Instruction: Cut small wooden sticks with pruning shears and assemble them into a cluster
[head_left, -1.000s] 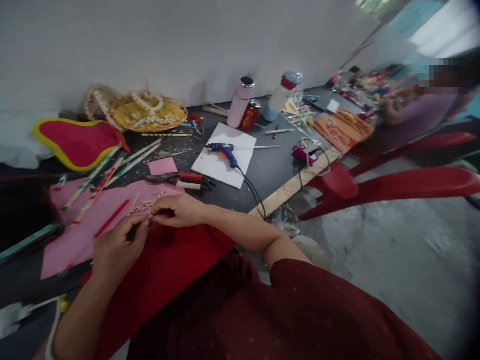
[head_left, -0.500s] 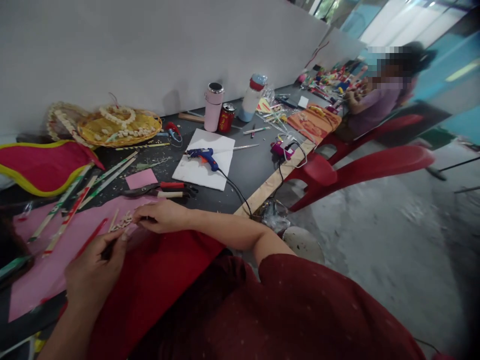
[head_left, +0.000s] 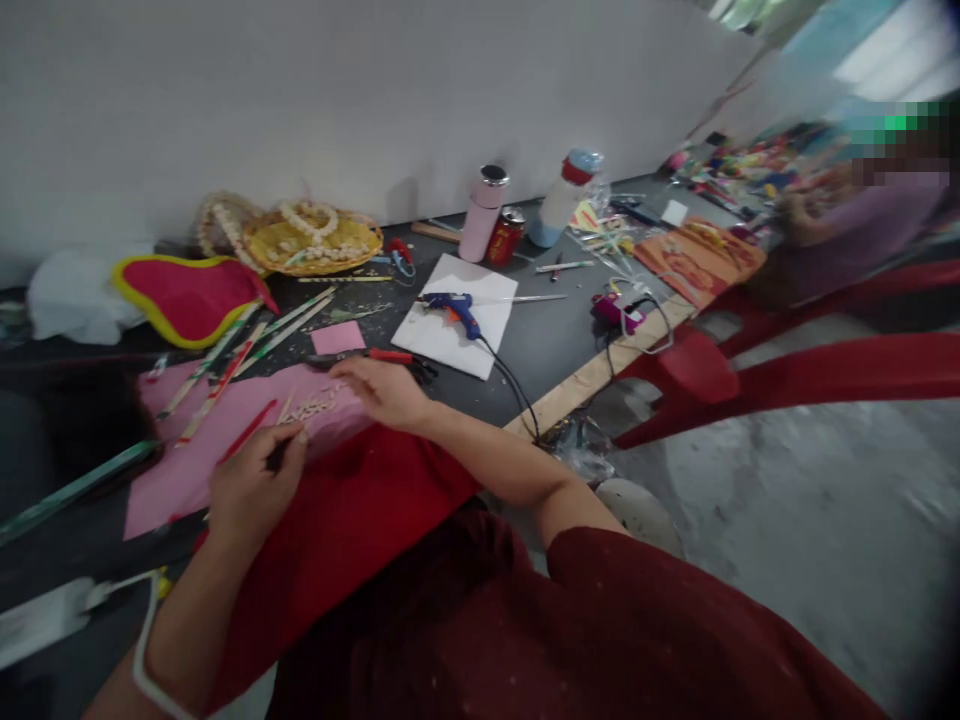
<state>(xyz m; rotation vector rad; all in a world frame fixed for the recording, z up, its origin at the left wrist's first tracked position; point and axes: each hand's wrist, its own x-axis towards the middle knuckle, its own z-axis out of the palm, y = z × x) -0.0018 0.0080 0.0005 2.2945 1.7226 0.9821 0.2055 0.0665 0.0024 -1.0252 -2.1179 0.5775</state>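
Small cream-coloured pieces (head_left: 311, 405) lie in a cluster on pink paper (head_left: 171, 490). At their near left edge is my left hand (head_left: 259, 480), thumb and forefinger bent together; whatever they hold is too small to name. My right hand (head_left: 386, 392) is just right of and beyond the pieces, its fingers bent towards the left with their tips near the pliers (head_left: 390, 356); whether it holds anything cannot be made out. Beside my left hand lies a red stick-like tool (head_left: 246, 432). Red cloth (head_left: 352, 530) spreads below both hands.
A blue glue gun (head_left: 459, 308) rests on a white board (head_left: 495, 345), its cord running to the table edge. Behind stand a pink flask (head_left: 480, 220), a red can (head_left: 506, 237) and a bottle (head_left: 555, 215). A basket (head_left: 315, 260) is at the back; a person (head_left: 862, 235) sits far right.
The view has turned left, so the table things appear further right. My right hand has moved away from my left hand and the cream pieces, and the pliers are partly covered.
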